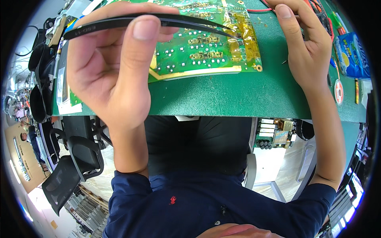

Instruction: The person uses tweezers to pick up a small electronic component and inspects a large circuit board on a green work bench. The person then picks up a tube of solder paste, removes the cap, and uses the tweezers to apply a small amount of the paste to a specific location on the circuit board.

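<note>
Black curved tweezers point(174, 20) lie across my left hand point(115, 67), pinched between its thumb and fingers. Their tips reach over the amber tape on a green circuit board point(174, 53). The tips stand close together, and I cannot tell whether they touch the small parts beneath. At the upper right, my right hand point(307, 47) is curled beside the board, its thumb near the bent fingers. Red wire point(260, 10) runs up to its fingertips, which the picture's edge partly cuts off. What they grip, if anything, is hidden. A thin metal tip point(284, 62) shows beside this hand.
The board rests on a green mat point(214, 95). A blue packet point(351, 55) and a small round spool point(338, 92) lie at the right. Below the table edge, another board with components point(276, 133) sits at my right. Black chairs point(83, 154) stand at the left.
</note>
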Demonstrator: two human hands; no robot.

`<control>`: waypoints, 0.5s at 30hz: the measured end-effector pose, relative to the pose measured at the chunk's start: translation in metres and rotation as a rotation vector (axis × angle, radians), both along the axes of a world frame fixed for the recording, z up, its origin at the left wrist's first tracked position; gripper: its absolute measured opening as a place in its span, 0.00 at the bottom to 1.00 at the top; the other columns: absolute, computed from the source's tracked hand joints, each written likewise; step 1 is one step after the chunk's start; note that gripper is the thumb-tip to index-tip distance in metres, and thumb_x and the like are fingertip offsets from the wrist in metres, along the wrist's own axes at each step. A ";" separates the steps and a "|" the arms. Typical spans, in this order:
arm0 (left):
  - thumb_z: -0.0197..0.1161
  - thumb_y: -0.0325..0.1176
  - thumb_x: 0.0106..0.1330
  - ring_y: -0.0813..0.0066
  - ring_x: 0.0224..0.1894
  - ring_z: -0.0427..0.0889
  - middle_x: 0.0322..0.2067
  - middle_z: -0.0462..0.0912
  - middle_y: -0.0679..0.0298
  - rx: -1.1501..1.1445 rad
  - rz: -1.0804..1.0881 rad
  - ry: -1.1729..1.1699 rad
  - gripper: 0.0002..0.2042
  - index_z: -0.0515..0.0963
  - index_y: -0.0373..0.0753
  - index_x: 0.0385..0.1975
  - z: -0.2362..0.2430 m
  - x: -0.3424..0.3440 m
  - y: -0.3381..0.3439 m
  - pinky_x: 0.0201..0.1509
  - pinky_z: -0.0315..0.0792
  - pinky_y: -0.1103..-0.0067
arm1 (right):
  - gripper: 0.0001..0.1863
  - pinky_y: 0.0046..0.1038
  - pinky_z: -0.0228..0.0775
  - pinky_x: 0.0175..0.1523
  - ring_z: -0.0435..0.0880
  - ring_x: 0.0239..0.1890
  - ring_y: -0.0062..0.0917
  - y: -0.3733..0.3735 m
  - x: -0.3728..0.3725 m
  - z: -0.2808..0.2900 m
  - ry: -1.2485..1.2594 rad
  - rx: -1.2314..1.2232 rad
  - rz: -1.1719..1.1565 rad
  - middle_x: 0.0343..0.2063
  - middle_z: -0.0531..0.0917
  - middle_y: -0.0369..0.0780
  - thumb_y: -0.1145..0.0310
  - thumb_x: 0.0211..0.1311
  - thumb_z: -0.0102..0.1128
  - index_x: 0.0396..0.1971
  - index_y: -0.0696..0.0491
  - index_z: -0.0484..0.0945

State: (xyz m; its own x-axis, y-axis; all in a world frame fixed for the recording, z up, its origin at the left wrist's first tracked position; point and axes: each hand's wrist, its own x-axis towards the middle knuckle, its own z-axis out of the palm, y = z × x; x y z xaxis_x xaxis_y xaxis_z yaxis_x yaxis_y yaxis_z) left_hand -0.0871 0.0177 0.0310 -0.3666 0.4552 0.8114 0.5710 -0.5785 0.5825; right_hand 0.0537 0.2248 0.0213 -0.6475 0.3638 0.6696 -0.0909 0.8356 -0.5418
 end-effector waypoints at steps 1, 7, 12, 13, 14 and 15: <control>0.51 0.24 0.69 0.60 0.32 0.83 0.37 0.79 0.39 -0.047 0.028 0.020 0.10 0.70 0.24 0.44 0.001 0.001 -0.002 0.37 0.80 0.73 | 0.08 0.18 0.61 0.33 0.70 0.26 0.14 -0.003 -0.001 0.000 0.023 0.032 0.009 0.25 0.75 0.35 0.71 0.64 0.53 0.34 0.61 0.76; 0.50 0.25 0.69 0.57 0.36 0.82 0.37 0.78 0.38 -0.166 0.083 0.061 0.11 0.69 0.23 0.45 0.000 0.004 -0.004 0.36 0.80 0.71 | 0.11 0.18 0.60 0.32 0.70 0.26 0.16 -0.001 -0.009 -0.007 0.128 0.154 0.060 0.24 0.75 0.37 0.68 0.65 0.53 0.33 0.62 0.77; 0.49 0.25 0.69 0.55 0.38 0.82 0.38 0.78 0.38 -0.182 0.040 0.042 0.12 0.69 0.23 0.47 0.000 0.002 -0.007 0.36 0.80 0.71 | 0.12 0.18 0.60 0.32 0.70 0.26 0.17 -0.003 -0.006 -0.001 0.059 0.127 0.074 0.24 0.75 0.38 0.66 0.65 0.54 0.34 0.62 0.77; 0.48 0.25 0.69 0.55 0.39 0.81 0.38 0.78 0.38 -0.187 0.021 0.039 0.12 0.69 0.23 0.47 0.000 0.001 -0.007 0.36 0.80 0.71 | 0.12 0.18 0.60 0.32 0.70 0.26 0.17 -0.004 -0.006 -0.001 0.055 0.086 0.079 0.25 0.76 0.38 0.66 0.65 0.54 0.34 0.62 0.77; 0.48 0.26 0.69 0.55 0.39 0.81 0.38 0.78 0.38 -0.203 0.005 0.062 0.12 0.69 0.23 0.47 0.001 -0.002 -0.009 0.36 0.80 0.71 | 0.12 0.18 0.60 0.32 0.70 0.26 0.17 -0.006 -0.005 0.000 0.042 0.081 0.074 0.25 0.76 0.38 0.66 0.65 0.55 0.34 0.62 0.77; 0.48 0.26 0.69 0.55 0.39 0.81 0.38 0.78 0.38 -0.191 0.003 0.049 0.12 0.68 0.23 0.47 0.000 -0.001 -0.008 0.36 0.80 0.71 | 0.12 0.18 0.60 0.32 0.70 0.26 0.17 -0.007 -0.005 0.002 0.029 0.076 0.069 0.25 0.76 0.38 0.66 0.65 0.55 0.34 0.62 0.77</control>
